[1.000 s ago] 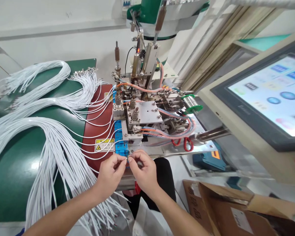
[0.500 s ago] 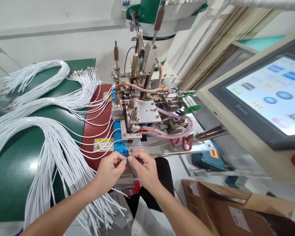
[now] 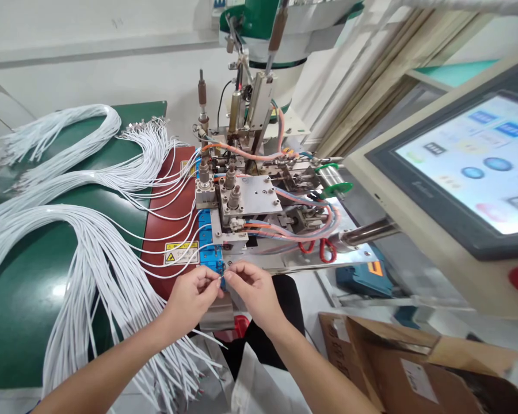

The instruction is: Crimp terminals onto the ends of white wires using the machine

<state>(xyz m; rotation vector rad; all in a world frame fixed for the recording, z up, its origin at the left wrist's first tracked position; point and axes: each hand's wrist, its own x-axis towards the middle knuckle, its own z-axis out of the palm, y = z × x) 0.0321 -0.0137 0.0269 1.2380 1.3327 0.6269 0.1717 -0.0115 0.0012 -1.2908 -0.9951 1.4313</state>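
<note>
My left hand (image 3: pixel 193 296) is closed in a pinch at the front end of the row of blue clamp blocks (image 3: pixel 208 255). Facing it, my right hand (image 3: pixel 254 290) pinches with thumb and forefinger. A thin wire (image 3: pixel 221 277) spans the small gap between the fingertips; the rest of it is hidden by the fingers. Several white cables (image 3: pixel 168 251) run from the left into the blue blocks. Under my left forearm hangs a thick bundle of white cables (image 3: pixel 90 247), its loose ends fanned out near my lap.
Behind the blocks stands a metal machine (image 3: pixel 254 195) with air hoses and a wire spool (image 3: pixel 331 179). A touchscreen panel (image 3: pixel 483 167) juts in at right. Below it are a cardboard box (image 3: pixel 371 356) and a blue case (image 3: pixel 362 280). The green table (image 3: pixel 17 339) lies left.
My fingertips have drawn slightly apart, and the thin wire between them shows more clearly. The view has shifted slightly; the cables and machine look the same.
</note>
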